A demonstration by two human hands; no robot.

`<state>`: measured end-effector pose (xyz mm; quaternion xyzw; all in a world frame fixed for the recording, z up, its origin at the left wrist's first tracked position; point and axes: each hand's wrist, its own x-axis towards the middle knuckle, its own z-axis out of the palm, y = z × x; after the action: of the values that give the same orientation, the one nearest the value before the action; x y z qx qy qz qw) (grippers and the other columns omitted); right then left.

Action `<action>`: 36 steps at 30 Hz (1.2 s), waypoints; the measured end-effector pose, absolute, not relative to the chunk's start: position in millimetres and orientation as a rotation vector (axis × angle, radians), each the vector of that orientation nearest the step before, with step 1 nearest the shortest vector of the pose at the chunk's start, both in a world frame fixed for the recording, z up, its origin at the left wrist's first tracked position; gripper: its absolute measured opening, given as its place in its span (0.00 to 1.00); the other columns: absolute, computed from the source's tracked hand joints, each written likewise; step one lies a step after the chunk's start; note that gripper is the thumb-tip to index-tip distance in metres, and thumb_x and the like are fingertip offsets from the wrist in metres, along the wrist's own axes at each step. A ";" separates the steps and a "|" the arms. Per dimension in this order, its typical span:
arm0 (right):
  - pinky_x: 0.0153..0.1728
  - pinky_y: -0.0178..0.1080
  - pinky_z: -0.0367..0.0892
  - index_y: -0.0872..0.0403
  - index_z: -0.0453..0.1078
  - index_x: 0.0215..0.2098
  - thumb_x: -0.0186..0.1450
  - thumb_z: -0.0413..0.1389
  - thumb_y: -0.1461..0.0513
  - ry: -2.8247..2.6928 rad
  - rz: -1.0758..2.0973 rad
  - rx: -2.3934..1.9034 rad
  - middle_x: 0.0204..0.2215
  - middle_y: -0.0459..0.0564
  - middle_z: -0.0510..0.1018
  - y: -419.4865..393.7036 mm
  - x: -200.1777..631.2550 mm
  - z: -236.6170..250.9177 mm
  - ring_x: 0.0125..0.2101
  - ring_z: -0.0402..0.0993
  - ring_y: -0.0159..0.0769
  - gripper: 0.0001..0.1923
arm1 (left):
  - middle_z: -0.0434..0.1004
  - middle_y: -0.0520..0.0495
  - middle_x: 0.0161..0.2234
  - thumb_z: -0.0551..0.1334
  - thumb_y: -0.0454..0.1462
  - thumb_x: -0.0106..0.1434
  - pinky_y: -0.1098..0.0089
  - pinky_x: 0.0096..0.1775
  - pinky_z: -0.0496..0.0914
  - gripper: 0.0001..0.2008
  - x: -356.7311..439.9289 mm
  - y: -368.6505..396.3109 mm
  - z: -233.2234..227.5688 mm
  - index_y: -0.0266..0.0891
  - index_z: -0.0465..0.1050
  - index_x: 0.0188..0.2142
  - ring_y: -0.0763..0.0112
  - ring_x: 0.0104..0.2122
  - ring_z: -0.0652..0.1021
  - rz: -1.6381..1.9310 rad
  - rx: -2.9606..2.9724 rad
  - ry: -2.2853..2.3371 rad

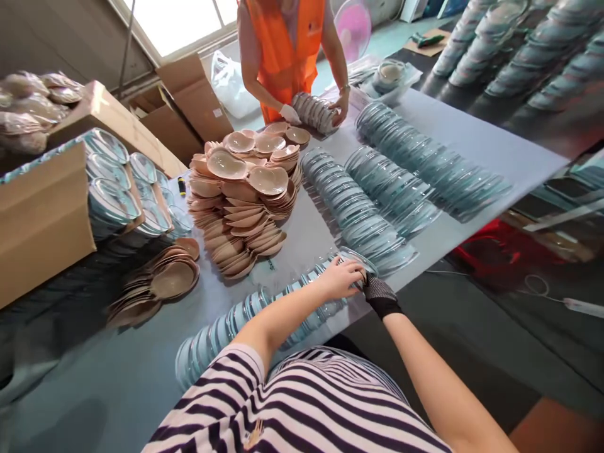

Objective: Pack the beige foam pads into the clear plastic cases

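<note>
Long row of nested clear blue-tinted trays (245,314), lying on side along near table edge.

No readable text anywhere. Small dark marking on the pale blue tabletop (302,233) at 6 o'clock of the beige shell pile (245,189), too blurred to read.

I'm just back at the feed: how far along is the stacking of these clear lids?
Done: three long rows of clear lids lie on the table. In hand: both the left hand and the gloved right hand press the end of a fourth row. Left: a big pile of tan dishes and boxed lids.
</note>
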<state>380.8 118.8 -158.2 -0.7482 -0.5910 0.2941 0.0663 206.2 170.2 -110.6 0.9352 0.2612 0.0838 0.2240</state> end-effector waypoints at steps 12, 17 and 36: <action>0.24 0.36 0.68 0.51 0.67 0.54 0.63 0.55 0.52 -1.258 1.456 -2.097 0.39 0.53 0.81 96.9 392.7 -132.4 0.24 0.76 0.35 0.23 | 0.79 0.42 0.35 0.65 0.54 0.58 0.53 0.51 0.62 0.20 213.6 197.5 -120.2 0.40 0.80 0.36 0.56 0.41 0.75 0.260 2.623 0.668; 0.27 0.39 0.70 0.53 0.69 0.41 0.60 0.53 0.46 -1.214 1.474 -1.869 0.31 0.50 0.79 95.9 386.2 -144.4 0.26 0.75 0.37 0.21 | 0.78 0.39 0.34 0.64 0.50 0.61 0.58 0.48 0.67 0.18 210.4 208.8 -123.6 0.37 0.80 0.33 0.58 0.41 0.75 0.354 2.619 0.607; 0.57 0.46 0.62 0.59 0.68 0.60 0.60 0.55 0.69 -3.171 0.624 -1.029 0.60 0.64 0.69 207.2 76.5 -129.8 0.59 0.64 0.50 0.28 | 0.81 0.46 0.39 0.59 0.35 0.65 0.63 0.48 0.74 0.08 -111.6 33.6 -79.2 0.41 0.77 0.39 0.65 0.42 0.80 1.016 1.458 2.000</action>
<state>76.5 207.2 -129.8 -0.3010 -0.9277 0.1824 -0.1245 -111.6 33.6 -79.2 0.5303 0.7273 0.3693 0.2309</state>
